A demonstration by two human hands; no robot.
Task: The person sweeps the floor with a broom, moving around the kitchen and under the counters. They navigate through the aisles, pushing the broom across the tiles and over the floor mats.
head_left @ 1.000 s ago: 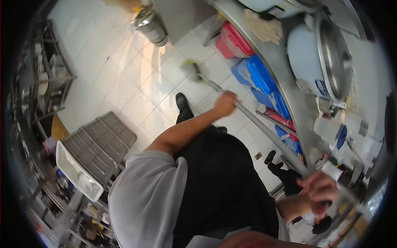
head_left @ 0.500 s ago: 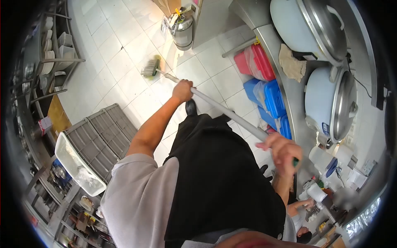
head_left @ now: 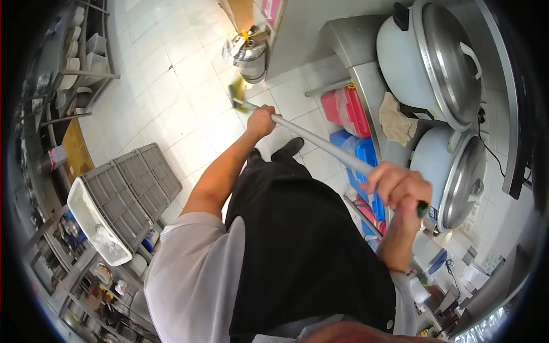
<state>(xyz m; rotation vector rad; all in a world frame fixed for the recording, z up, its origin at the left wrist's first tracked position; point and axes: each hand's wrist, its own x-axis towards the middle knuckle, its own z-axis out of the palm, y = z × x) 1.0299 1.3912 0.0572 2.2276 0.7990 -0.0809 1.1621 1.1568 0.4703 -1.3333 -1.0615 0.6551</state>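
Note:
A broom with a long grey handle [head_left: 323,144] runs slantwise across in front of my black apron [head_left: 309,240]. My left hand [head_left: 261,122] is wrapped round the lower part of the handle, close above the head. Near the top end, my right hand [head_left: 399,186] grips it, and a dark green tip pokes out past the fist. The yellow-green broom head [head_left: 237,95], smeared by motion, is over the white tiled floor [head_left: 189,108] beside a metal fire extinguisher [head_left: 251,60].
On the right, large lidded pots [head_left: 403,63] stand on a steel counter, with a beige cloth [head_left: 397,119] at its edge. Red [head_left: 347,111] and blue bins [head_left: 366,151] sit below. To the left are a grey crate [head_left: 128,183], a white tub [head_left: 94,226] and shelves of dishes [head_left: 71,51].
The broom head has swept right, towards the extinguisher, and both hands have shifted right with the handle. A second shoe now shows. The co-worker at lower right is out of sight.

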